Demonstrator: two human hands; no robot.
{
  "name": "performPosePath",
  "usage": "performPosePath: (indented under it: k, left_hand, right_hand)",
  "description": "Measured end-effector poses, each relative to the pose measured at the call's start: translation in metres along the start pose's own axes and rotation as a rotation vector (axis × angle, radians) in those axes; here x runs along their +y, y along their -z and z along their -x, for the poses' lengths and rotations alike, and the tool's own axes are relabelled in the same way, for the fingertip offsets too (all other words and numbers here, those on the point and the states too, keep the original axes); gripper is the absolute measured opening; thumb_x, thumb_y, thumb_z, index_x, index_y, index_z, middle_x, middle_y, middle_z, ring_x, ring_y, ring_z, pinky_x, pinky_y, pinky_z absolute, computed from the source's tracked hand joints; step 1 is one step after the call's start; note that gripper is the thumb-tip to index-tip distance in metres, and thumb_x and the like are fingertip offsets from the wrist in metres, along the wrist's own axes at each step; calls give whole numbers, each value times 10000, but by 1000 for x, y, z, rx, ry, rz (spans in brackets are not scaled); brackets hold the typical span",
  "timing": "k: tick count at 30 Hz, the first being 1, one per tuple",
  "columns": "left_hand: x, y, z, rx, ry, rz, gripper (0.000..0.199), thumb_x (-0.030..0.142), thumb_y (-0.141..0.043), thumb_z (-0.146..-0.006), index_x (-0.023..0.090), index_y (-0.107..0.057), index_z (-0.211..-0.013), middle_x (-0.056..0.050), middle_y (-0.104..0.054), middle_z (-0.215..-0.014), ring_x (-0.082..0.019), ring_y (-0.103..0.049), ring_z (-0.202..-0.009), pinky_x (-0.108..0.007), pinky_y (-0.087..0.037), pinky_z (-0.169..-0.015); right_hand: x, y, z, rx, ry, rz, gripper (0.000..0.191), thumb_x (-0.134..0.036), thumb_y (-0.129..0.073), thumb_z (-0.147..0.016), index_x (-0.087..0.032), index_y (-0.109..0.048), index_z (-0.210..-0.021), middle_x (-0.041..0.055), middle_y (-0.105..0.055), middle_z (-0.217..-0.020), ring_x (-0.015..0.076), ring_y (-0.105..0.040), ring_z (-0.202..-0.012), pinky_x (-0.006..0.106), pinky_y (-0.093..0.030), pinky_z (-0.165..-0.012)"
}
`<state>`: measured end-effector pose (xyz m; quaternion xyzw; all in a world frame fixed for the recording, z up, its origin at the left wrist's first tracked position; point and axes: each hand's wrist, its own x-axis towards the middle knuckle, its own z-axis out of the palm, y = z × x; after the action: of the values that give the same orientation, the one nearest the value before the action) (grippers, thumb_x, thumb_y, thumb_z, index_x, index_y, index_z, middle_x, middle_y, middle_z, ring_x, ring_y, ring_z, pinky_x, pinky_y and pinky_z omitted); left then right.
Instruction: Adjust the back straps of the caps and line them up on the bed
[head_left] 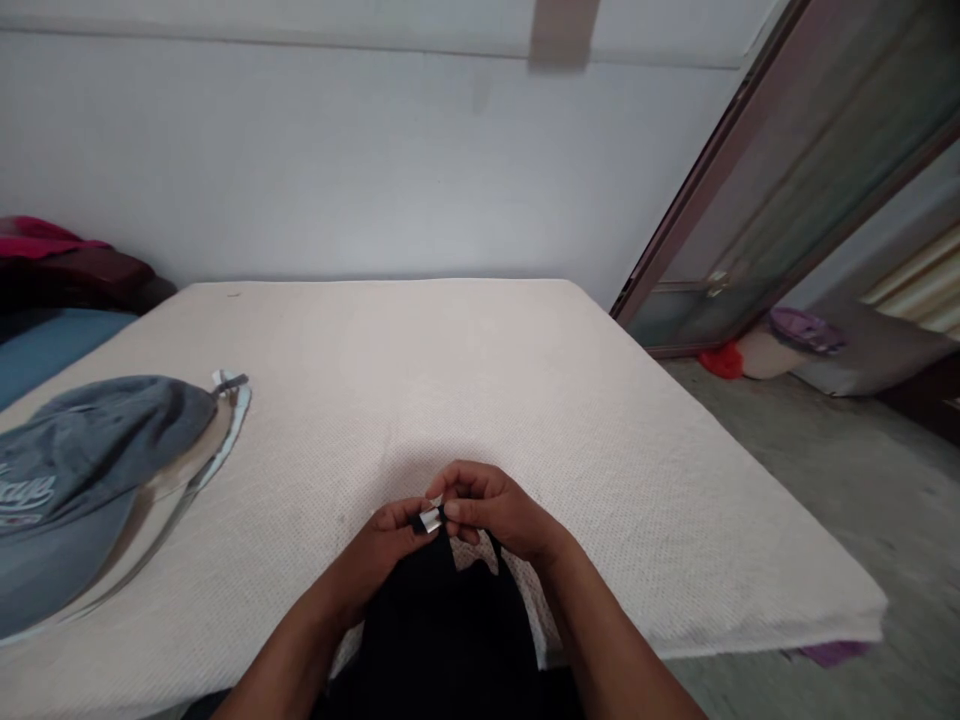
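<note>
A black cap-like cloth item (450, 630) lies at the table's near edge, in front of my body. Its narrow black strap carries a small shiny metal buckle (430, 520). My left hand (394, 540) pinches the strap beside the buckle from the left. From the right, my right hand (484, 508) has its thumb and fingers closed on the strap just past the buckle. Between the strap and the body of the black item is an opening through which the white cover shows.
A grey-blue cap (97, 470) rests on a light-coloured cap at the left of the white-covered surface (480, 370). A wall stands behind. Blue and red cloth items lie beyond the left edge. At right are a glass door (750, 200) and the floor.
</note>
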<state>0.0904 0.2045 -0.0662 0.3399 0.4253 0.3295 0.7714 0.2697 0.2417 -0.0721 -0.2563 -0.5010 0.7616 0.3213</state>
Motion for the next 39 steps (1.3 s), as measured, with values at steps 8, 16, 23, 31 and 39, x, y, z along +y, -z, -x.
performPosePath:
  k: [8, 16, 23, 31, 39]
  left_hand:
    - [0, 2, 0, 39, -1, 106, 119, 254, -745, -712, 175, -708, -793, 19, -628, -577, -77, -533, -472, -182, -365, -476]
    - [-8, -3, 0, -44, 13, 245, 200, 304, -669, -785, 135, -710, -883, -73, -695, -734, -143, -604, -605, -258, -436, -632]
    - [-3, -3, 1, -66, 19, 334, 212, 314, -612, -807, 137, -712, -869, -79, -700, -751, -185, -636, -665, -290, -452, -675]
    - [1, -2, 5, 10, 16, 298, 122, 241, -737, -695, 126, -708, -724, -18, -638, -594, -109, -557, -530, -228, -437, -579]
    - [2, -1, 7, 43, 37, 348, 104, 210, -735, -660, 124, -696, -705, -11, -630, -596, -96, -529, -503, -208, -405, -512]
  right_hand:
    - [5, 2, 0, 69, -127, 163, 283, -414, -625, -809, -148, -550, -749, -52, -510, -527, 51, -426, -404, 172, -295, -377]
    - [5, -4, -1, 83, -98, -96, 370, -474, -598, -820, -151, -524, -655, -55, -480, -509, 36, -351, -371, 181, -234, -361]
    - [3, 4, 6, 19, -99, -167, 199, -327, -626, -813, -137, -617, -871, -11, -584, -646, 65, -504, -490, 183, -376, -457]
    - [5, 4, 6, -28, -90, -288, 246, -248, -693, -756, -161, -580, -957, -38, -570, -585, 29, -376, -408, 151, -219, -374]
    - [4, 0, 3, 17, -63, -232, 193, -259, -699, -752, -157, -574, -858, -66, -507, -537, 18, -295, -383, 153, -159, -351]
